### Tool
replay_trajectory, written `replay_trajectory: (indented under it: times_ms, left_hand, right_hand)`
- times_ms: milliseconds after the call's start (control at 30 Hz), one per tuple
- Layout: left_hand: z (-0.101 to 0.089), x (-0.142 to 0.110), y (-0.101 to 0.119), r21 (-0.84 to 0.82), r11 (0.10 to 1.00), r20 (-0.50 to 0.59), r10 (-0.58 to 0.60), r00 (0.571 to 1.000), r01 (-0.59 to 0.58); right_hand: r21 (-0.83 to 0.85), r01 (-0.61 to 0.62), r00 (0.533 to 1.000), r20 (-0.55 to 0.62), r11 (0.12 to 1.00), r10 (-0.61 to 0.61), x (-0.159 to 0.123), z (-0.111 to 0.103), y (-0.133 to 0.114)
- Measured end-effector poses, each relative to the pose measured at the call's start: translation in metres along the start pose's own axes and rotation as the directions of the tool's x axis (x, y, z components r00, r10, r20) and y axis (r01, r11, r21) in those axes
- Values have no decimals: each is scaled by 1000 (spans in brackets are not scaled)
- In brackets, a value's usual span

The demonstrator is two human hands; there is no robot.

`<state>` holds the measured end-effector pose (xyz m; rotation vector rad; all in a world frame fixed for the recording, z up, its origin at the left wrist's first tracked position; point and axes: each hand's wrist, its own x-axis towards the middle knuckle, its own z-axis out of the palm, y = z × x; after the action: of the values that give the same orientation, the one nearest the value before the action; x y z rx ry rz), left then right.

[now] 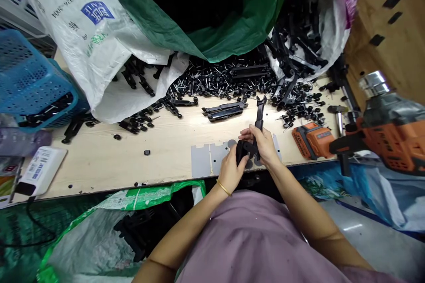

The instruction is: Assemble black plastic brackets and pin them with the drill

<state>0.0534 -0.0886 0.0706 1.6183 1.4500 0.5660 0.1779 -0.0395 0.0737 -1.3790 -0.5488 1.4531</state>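
My left hand is closed on a short black plastic part just above the front of the workbench. Beside it, my right hand grips a long black plastic bar with a forked far end, which points away from me. The two parts meet or overlap between my hands; whether they are joined I cannot tell. Flat grey plates lie on the bench under and beside my hands. A little farther off, a pair of similar black bars lies side by side.
Behind is a heap of black-headed pins, below a green sack. White sacks with black parts stand left and right. At right are an orange battery and a power drill. A blue basket stands left.
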Motion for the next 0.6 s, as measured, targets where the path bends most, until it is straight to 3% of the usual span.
replay_trajectory:
  times_ms: [267, 467, 600]
  left_hand:
    - [-2, -6, 8, 10, 999, 3, 38, 999, -38]
    - [-4, -9, 10, 46, 996, -22, 73, 997, -72]
    - [-3, -18, 8, 131, 983, -5, 132, 991, -131]
  right_hand:
    - [186, -48, 997, 71, 981, 36, -18, 0, -10]
    - [179, -23, 999, 38, 984, 16, -23, 1, -14]
    - [181, -73, 994, 96, 981, 56, -25, -5, -13]
